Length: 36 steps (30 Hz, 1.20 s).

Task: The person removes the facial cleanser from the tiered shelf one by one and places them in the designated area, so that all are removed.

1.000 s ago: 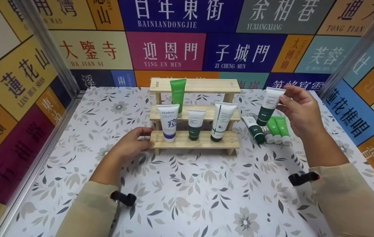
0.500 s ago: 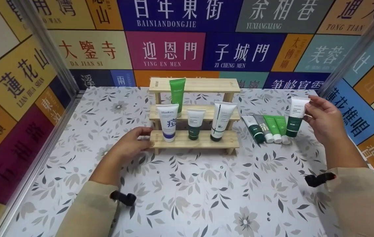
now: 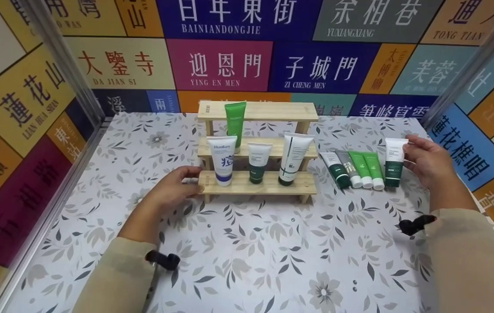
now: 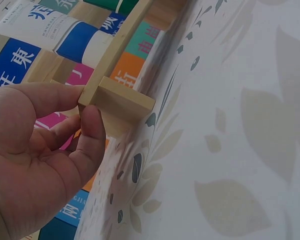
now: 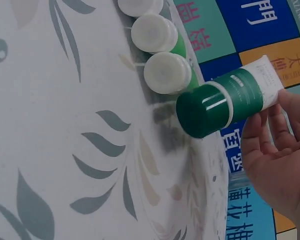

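In the head view, my right hand (image 3: 429, 163) pinches a white cosmetic tube with a green lower part (image 3: 394, 163) by its upper side. The tube is cap down, just right of a row of lying tubes. Its dark green cap (image 5: 202, 111) shows close over the cloth in the right wrist view. My left hand (image 3: 177, 187) grips the left end of the bottom step of a three-tier wooden display stand (image 3: 268, 191). The left wrist view shows thumb and fingers at the corner of that board (image 4: 97, 90).
On the stand's bottom step are a white-and-blue tube (image 3: 222, 161), a small white-and-green tube (image 3: 259, 163) and a tall white tube (image 3: 294, 158). A green tube (image 3: 235, 126) is on the middle step. Lying right of the stand are a white-and-green (image 3: 336, 169), a grey and two green tubes (image 3: 373, 169).
My right hand has carried the tube right, from above the lying row to its right end, then lowered it and turned it more upright. My left hand has stayed on the stand.
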{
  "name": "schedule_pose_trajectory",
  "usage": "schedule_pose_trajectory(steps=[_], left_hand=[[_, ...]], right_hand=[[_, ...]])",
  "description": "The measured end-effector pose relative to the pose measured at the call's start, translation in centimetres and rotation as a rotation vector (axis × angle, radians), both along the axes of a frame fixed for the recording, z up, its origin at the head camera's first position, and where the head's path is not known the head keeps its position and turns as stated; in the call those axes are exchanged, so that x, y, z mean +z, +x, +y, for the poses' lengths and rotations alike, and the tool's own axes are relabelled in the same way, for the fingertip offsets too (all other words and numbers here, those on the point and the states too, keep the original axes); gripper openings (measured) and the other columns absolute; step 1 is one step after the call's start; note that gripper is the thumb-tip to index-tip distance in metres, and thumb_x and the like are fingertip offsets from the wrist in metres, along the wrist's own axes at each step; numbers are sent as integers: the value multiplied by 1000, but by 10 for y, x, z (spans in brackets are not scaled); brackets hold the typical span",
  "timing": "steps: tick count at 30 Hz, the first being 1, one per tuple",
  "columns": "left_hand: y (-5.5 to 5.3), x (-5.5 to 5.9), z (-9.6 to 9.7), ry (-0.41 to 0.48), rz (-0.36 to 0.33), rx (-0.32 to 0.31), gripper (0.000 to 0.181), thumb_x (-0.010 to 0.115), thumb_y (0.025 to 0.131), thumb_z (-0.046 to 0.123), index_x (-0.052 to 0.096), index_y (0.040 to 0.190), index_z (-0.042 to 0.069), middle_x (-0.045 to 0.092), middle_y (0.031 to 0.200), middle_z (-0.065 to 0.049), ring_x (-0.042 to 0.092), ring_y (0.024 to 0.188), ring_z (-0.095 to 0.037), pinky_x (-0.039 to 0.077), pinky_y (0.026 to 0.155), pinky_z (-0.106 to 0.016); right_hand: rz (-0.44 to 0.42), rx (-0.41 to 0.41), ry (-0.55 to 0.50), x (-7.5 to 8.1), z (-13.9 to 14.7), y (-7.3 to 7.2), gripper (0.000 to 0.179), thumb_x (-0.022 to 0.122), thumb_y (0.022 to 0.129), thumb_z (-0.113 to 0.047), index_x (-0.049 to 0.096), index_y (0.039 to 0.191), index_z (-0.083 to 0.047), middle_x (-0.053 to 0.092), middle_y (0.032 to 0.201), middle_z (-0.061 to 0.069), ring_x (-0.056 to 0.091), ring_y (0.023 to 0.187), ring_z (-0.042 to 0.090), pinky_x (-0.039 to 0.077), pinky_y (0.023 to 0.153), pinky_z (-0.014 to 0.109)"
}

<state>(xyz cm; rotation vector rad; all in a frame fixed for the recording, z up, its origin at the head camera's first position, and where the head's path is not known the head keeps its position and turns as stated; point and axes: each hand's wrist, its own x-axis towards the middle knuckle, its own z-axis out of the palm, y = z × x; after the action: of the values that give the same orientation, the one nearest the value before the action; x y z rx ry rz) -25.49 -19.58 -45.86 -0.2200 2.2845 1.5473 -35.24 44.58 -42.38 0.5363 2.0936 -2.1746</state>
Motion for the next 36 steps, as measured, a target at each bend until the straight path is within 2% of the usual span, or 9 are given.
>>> schedule_pose_trajectory(steps=[3, 9, 14, 16, 20, 24, 31, 36], left_hand=[[0, 1, 0, -6, -4, -4, 64, 71, 97, 16, 48, 157, 19, 48, 164, -3, 52, 147, -27, 44, 124, -46], [-1, 2, 0, -17, 2, 0, 63, 71, 97, 16, 49, 157, 18, 48, 164, -3, 51, 147, -26, 42, 125, -46], [0, -1, 2, 61, 44, 0, 65, 69, 96, 9, 47, 157, 10, 47, 163, -9, 55, 143, -29, 49, 119, -44], [0, -3, 2, 84, 51, -2, 66, 68, 95, 7, 46, 157, 8, 46, 163, -11, 55, 143, -30, 50, 117, -43], [-1, -3, 2, 75, 36, 5, 66, 69, 95, 8, 47, 157, 10, 46, 164, -9, 55, 143, -29, 50, 118, -42], [0, -2, 2, 74, 34, 4, 66, 69, 96, 8, 47, 158, 11, 47, 164, -9, 55, 144, -29, 49, 119, -42], [0, 0, 1, 57, 19, 3, 66, 69, 96, 10, 47, 158, 13, 48, 163, -7, 55, 143, -28, 49, 119, -42], [0, -1, 0, 43, 33, -4, 66, 71, 95, 11, 48, 157, 13, 49, 162, -7, 55, 143, -28, 48, 120, -43]], right_hand=[[-54, -5, 42, -4, 1, -5, 58, 75, 101, -24, 55, 155, -33, 60, 128, -14, 60, 115, 9, 59, 89, 21], [-119, -53, 89, -16, 3, -12, 60, 73, 102, -28, 52, 158, -34, 59, 126, -15, 59, 117, 9, 59, 89, 20], [-163, -108, 136, -26, 5, -18, 63, 75, 101, -30, 51, 159, -32, 60, 120, -16, 61, 112, 7, 59, 86, 19], [-178, -114, 175, -30, 7, -21, 64, 75, 101, -31, 50, 160, -30, 59, 118, -16, 62, 110, 6, 59, 85, 19], [-223, -105, 293, -37, 8, -26, 62, 70, 104, -32, 49, 161, -29, 60, 112, -18, 61, 107, 4, 58, 84, 19], [-259, -105, 368, -42, 9, -29, 60, 67, 105, -34, 48, 162, -29, 63, 107, -20, 60, 106, 3, 56, 85, 20], [-265, -114, 380, -44, 8, -28, 58, 67, 105, -31, 50, 161, -26, 61, 104, -19, 61, 99, 1, 56, 83, 19], [-257, -99, 367, -44, 8, -28, 58, 66, 106, -25, 49, 161, -24, 61, 109, -18, 63, 99, 1, 57, 83, 18]])
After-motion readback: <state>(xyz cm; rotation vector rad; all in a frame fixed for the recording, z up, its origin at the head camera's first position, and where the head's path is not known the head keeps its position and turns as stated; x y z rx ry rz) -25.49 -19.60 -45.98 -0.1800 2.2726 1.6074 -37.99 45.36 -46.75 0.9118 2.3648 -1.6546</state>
